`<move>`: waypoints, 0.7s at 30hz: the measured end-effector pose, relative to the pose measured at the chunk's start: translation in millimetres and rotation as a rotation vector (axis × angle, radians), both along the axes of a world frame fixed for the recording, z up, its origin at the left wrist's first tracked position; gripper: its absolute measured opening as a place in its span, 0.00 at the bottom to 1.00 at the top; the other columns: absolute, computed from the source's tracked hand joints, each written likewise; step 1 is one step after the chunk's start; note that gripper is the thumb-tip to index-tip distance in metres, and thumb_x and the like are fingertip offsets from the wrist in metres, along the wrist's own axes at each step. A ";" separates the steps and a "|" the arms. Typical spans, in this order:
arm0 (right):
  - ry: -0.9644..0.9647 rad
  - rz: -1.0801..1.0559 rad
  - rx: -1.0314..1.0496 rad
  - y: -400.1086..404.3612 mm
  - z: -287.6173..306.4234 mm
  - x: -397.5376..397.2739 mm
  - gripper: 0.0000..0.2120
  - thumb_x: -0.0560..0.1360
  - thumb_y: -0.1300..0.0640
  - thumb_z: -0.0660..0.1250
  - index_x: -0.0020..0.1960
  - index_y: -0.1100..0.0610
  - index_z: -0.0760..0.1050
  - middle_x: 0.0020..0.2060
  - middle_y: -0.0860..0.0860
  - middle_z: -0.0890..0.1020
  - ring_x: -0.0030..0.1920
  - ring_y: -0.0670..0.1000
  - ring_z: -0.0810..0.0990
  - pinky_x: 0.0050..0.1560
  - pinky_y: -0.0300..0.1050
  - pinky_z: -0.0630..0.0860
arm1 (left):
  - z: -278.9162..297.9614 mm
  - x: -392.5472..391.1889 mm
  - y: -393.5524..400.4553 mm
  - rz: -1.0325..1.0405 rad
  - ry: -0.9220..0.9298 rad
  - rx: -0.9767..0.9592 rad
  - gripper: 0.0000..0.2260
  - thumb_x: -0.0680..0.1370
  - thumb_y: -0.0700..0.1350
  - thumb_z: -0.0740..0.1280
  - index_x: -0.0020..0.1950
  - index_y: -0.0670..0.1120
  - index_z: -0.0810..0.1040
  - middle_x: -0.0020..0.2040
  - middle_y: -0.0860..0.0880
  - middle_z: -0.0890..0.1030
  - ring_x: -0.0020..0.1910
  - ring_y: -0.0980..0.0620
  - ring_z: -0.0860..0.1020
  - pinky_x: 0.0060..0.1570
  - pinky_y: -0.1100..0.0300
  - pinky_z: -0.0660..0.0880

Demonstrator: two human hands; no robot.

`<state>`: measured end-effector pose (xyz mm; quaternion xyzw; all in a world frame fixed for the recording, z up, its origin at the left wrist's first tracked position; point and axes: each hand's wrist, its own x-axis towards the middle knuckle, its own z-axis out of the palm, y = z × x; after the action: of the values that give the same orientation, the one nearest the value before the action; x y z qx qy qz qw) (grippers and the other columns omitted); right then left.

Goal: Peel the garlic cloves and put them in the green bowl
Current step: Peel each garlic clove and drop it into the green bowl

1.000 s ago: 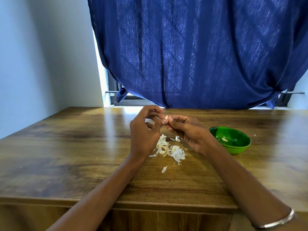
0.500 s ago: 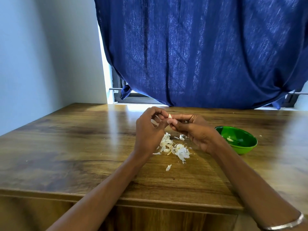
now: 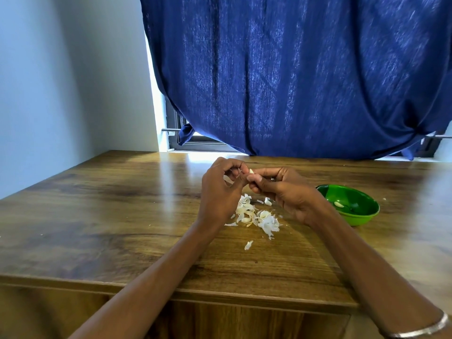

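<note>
Right hand (image 3: 288, 192) and left hand (image 3: 220, 192) up over the table (image 3: 122, 216), fingers curled, both pinching one garlic clove (image 3: 251, 171). Pile of skins (image 3: 256, 216) under them. Green bowl (image 3: 352, 216) just to the right, one peeled clove (image 3: 338, 204) inside.
</note>
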<state>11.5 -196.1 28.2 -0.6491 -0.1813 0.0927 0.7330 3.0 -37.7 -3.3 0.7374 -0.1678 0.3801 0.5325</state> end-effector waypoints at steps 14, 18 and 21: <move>-0.231 -0.146 -0.186 6.7 -2.9 -3.5 0.07 0.72 0.60 0.71 0.48 0.52 0.83 0.39 0.49 0.87 0.40 0.43 0.83 0.47 0.36 0.81 | 0.2 -1.1 0.2 0.027 0.006 -0.024 0.06 0.73 0.40 0.77 0.45 0.47 0.82 0.42 0.54 0.80 0.40 0.61 0.75 0.42 0.67 0.73; -0.271 -0.148 -0.194 9.6 -2.1 -6.6 0.08 0.68 0.55 0.72 0.47 0.50 0.84 0.39 0.48 0.87 0.40 0.43 0.83 0.44 0.35 0.80 | 0.8 -1.1 0.7 0.058 -0.008 0.001 0.06 0.74 0.39 0.77 0.44 0.47 0.81 0.38 0.58 0.75 0.39 0.61 0.74 0.40 0.70 0.70; -0.273 -0.136 -0.196 9.4 -2.1 -6.6 0.10 0.65 0.52 0.71 0.46 0.49 0.84 0.40 0.48 0.87 0.40 0.43 0.83 0.44 0.36 0.80 | 0.1 -2.0 -0.1 0.058 -0.033 0.030 0.07 0.75 0.38 0.76 0.43 0.48 0.80 0.38 0.58 0.74 0.39 0.58 0.74 0.38 0.70 0.70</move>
<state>5.0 -186.7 26.1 -0.7347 -0.2247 -0.0290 0.6395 1.0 -37.8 -3.2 0.7435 -0.1605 0.4051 0.5072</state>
